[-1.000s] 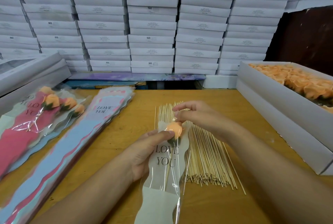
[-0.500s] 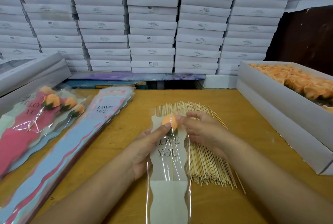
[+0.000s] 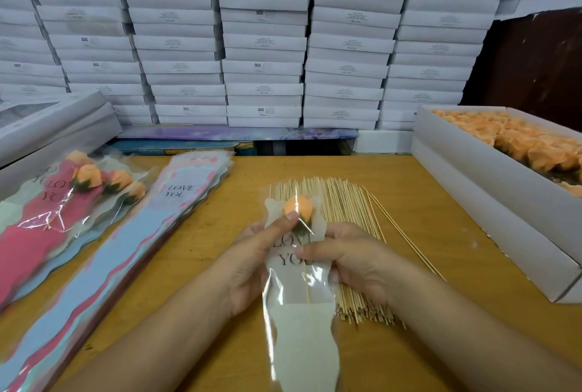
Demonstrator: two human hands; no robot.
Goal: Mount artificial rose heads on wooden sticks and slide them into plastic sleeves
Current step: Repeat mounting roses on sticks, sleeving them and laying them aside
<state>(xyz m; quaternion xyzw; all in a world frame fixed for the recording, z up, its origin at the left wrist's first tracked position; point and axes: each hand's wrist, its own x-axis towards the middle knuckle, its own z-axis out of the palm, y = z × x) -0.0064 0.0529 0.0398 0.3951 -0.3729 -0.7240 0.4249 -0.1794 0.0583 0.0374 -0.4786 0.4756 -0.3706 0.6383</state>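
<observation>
Head view, left to right. At the far left edge a grey lidded box (image 3: 59,127) lies slantwise on the wooden bench (image 3: 239,177). Just before it lies a pile of filled sleeves (image 3: 47,218), pink-backed, with orange rose heads inside and "LOVE YOU" read upside down. Beside them a long stack of empty sleeves (image 3: 104,265), blue and pink, runs diagonally toward the near-left corner; its top one reads "LOVE YOU". Between this stack and the hands a strip of bare bench stays open.

The left hand (image 3: 252,262) grips the upper left side of a clear plastic sleeve (image 3: 299,328), its thumb pressing just below the orange rose head (image 3: 299,206) inside it. A thin wooden stick (image 3: 307,284) shows through the plastic under the rose. "LOVE YOU" is printed on the sleeve, partly covered by fingers. The right hand (image 3: 356,262) pinches the sleeve's right side, thumb on the front over the lettering, fingers curled behind. The sleeve's lower end hangs toward the near edge.

Under and behind the hands lies a bundle of wooden sticks (image 3: 343,212), with a stray stick or two angled off to its right. More bare bench follows, then a long white box of orange rose heads (image 3: 491,202) along the right edge. Behind the bench, stacked white boxes (image 3: 264,45) form a wall, several marked "SGS"; smaller print is unreadable.
</observation>
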